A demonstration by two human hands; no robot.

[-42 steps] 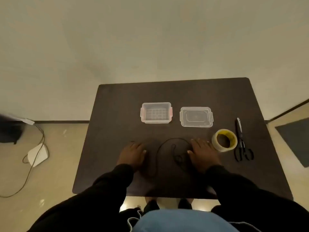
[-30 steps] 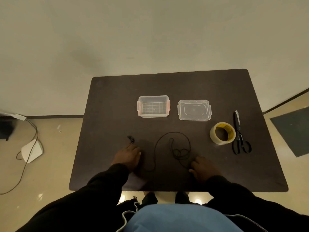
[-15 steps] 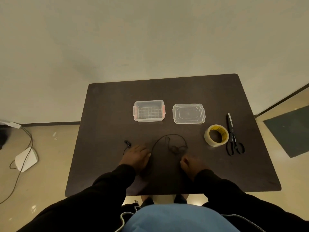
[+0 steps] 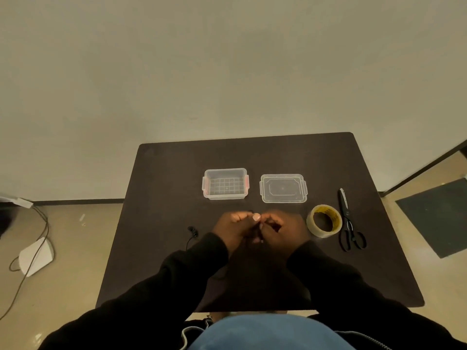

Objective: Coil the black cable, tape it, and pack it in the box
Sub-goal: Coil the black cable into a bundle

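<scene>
Gathering has started: half a second ago the hands lay apart on the table (image 4: 161, 173), now the left hand (image 4: 233, 229) and right hand (image 4: 279, 229) meet at centre, both pinched on the black cable (image 4: 193, 232), one end trailing to 9 o'clock. Coiling looks barely begun; the box (image 4: 225, 183) waits at 12, tape (image 4: 324, 221) at 3.

**Around the workspace: floor, wall and table**

A dark brown table (image 4: 164, 173) stands against a plain pale wall (image 4: 227, 59). On the beige floor (image 4: 75, 248) at left lies a flat white object (image 4: 35, 256), perhaps a power adapter, with a thin cord (image 4: 38, 238) looping past it. A dark mat (image 4: 439, 215) lies at right.
</scene>
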